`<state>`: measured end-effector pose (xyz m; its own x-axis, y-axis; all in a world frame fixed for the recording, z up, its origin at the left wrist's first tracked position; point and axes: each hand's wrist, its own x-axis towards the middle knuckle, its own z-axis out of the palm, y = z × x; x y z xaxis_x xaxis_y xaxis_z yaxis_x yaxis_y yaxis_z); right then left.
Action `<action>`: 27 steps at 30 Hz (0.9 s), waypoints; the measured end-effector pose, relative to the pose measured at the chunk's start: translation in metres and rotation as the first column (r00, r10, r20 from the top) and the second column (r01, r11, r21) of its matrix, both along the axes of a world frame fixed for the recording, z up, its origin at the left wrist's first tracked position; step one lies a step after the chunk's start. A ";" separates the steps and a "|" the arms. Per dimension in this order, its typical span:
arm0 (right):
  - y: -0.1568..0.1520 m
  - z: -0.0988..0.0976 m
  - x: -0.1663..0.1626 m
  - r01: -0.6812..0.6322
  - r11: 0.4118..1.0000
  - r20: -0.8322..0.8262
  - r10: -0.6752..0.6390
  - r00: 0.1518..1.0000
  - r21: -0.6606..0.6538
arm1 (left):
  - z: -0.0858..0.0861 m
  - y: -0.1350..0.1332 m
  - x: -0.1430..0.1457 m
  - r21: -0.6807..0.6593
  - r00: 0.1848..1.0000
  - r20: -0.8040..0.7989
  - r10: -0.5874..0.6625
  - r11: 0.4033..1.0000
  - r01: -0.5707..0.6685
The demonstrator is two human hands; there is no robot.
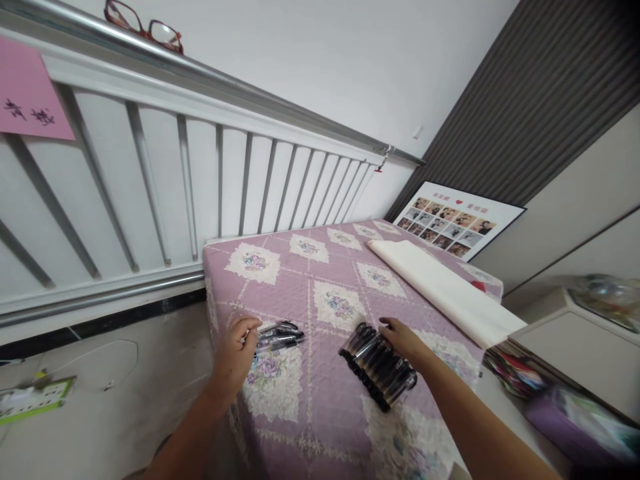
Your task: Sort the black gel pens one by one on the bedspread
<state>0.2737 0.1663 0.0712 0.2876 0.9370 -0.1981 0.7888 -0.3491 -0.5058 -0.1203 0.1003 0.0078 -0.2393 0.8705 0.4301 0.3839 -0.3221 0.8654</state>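
Note:
A small bunch of pens (281,335), clear-barrelled with dark caps, sticks out to the right from my left hand (241,343). The fingers of that hand are curled around the near ends of the bunch. A row of several similar black and clear pens (376,367) lies side by side on the purple floral tablecloth (325,373). Against the upper right edge of this row rests my right hand (403,341). Its visible fingers are stretched out, while the others are partly hidden.
A cream rolled sheet (445,287) lies along the table's right side. Behind stands a framed photo board (457,217). A white radiator (240,173) borders the left, with glasses (145,28) on the pipe above. A power strip (37,400) is on the floor.

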 end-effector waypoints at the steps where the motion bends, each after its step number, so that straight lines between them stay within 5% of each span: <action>1: 0.002 -0.001 0.001 -0.010 1.000 0.026 0.010 1.000 0.006 | 0.000 0.000 0.000 0.000 1.000 0.001 0.001 1.000 -0.001; 16: 0.010 -0.008 -0.004 -0.125 0.989 0.221 0.103 0.970 0.084 | 0.001 0.004 -0.008 -0.030 0.999 -0.035 0.031 0.999 -0.033; 22: 0.005 0.007 -0.017 -0.143 0.977 0.234 0.103 0.967 0.160 | 0.003 0.002 -0.007 -0.041 0.954 -0.296 -0.037 0.999 0.025; 27: -0.011 0.007 -0.075 -0.344 0.910 0.191 0.305 0.933 0.232 | 0.005 -0.006 0.004 -0.081 0.828 -0.551 -0.103 0.994 0.070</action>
<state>0.1988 0.1550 0.0783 -0.0340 0.9959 0.0838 0.9084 0.0657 -0.4130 -0.1166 0.0944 0.0132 0.1018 0.9024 0.4187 0.7766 -0.3352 0.5335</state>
